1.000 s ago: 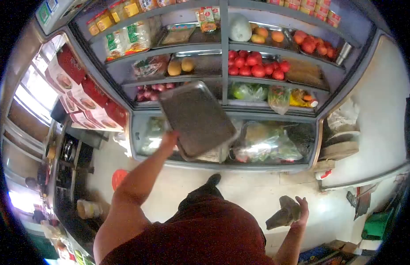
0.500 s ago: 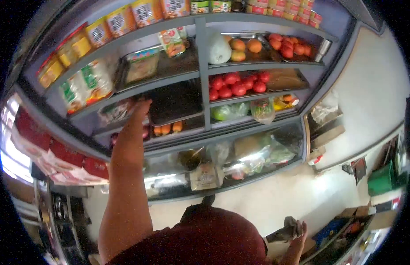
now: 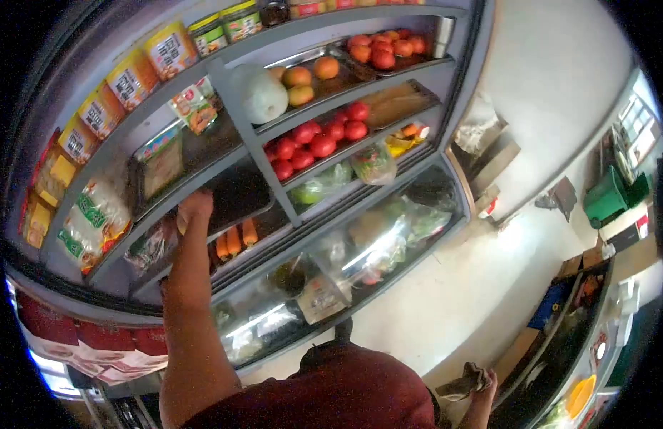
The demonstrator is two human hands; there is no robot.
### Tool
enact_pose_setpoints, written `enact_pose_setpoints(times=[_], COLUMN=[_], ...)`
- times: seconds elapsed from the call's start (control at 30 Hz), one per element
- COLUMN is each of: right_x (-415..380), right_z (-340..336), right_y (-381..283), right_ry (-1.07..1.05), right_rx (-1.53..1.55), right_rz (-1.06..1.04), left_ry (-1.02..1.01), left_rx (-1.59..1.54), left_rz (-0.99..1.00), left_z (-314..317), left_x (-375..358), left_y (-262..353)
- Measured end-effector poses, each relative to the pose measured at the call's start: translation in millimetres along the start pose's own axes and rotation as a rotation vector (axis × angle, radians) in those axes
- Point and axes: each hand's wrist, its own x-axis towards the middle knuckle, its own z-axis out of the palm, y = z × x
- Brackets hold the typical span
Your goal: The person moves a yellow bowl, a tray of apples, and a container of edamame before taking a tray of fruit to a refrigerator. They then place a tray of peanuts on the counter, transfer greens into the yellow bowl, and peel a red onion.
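My left arm stretches up to the middle shelf, and my left hand (image 3: 196, 203) is at the left end of a dark tray (image 3: 242, 187). Its fingers are blurred and partly hidden, so I cannot make out their grip. Just left of that hand lies a clear plastic bag (image 3: 151, 247) with something dark inside. Carrots (image 3: 235, 241) sit on the shelf below the tray. Low on the right, my right hand (image 3: 486, 388) is closed on a crumpled grey cloth (image 3: 463, 382), beside my dark red shirt.
Tomatoes (image 3: 320, 145), a pale melon-like gourd (image 3: 263, 94) and orange fruit (image 3: 326, 68) fill the right-hand shelves. Yellow packs (image 3: 131, 76) line the top. Bagged vegetables (image 3: 378, 229) occupy the bottom compartment. A green bin (image 3: 605, 196) and a crate rack (image 3: 560, 314) stand to the right.
The view has turned and tilted, so the shelves appear lower left and more slanted. My left hand stays by the tray's left end. The grey cloth is still in my right hand.
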Motion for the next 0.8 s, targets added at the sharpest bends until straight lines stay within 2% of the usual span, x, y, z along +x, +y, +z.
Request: enact_pose_setpoints(times=[0.07,0.13,0.17,0.2,0.23,0.27,0.3,0.33,0.37,0.4,0.43,0.47,0.5,0.57,0.6,0.67,0.8], right_x=[-1,-9,-25,-65,-100,-77,-84,-94,-91,-97,-125,-113,-125,-141,-151,-171,-194], right_z=[-42,-82,-84,-44,-37,-85,-100,-122,-146,-161,-156,-208,-217,-243,-252,-252,-310], right_y=[4,7,8,1,-2,9,11,4,16,18,7,28,26,28,32,39,67], right_ry=[-0.024,0.016,0.034,0.085,0.156,0.213,0.286,0.328,0.254,0.543,0.366,0.334,0.399,0.319,0.356,0.415,0.565], right_rx=[-0.021,0.011,0.043,0.013,-0.004,-0.002,0.01,0.053,0.267,0.21,0.325,0.42,0.483,0.603,0.662,0.663,0.894], right_rz=[-0.053,0.032,0.022,-0.01,-0.043,-0.082,-0.121,0.068,-0.003,0.001,0.001,0.003,0.003,0.019,-0.008,-0.031,-0.115], left_ry=[0.051,0.322,0.415,0.284,0.306,0.165,-0.031,-0.244,-0.479,-0.616,-0.621,-0.685,-0.736,-1.013,-1.019,-0.985,-0.966], left_rx=[0.073,-0.2,-0.409,-0.477,-0.538,-0.576,-0.637,-0.676,-0.49,-0.353,-0.275,-0.213,-0.137,-0.071,-0.036,0.173,0.335], left_rz=[-0.032,0.214,0.319,0.442,0.562,0.646,0.775,0.921,0.978,1.074,1.346,1.468,1.579,1.683,1.754,1.699,1.775], left_z=[2,15,4,-2,18,29,47,64,41,26,75,74,69,100,99,92,129], left_x=[-33,-78,-123,-162,-200,-243,-288,-335,-393,-447,-475,-518,-551,-588,-605,-617,-654], left_y=[30,69,101,128,154,181,201,219,236,253,261,271,279,307,323,334,362])
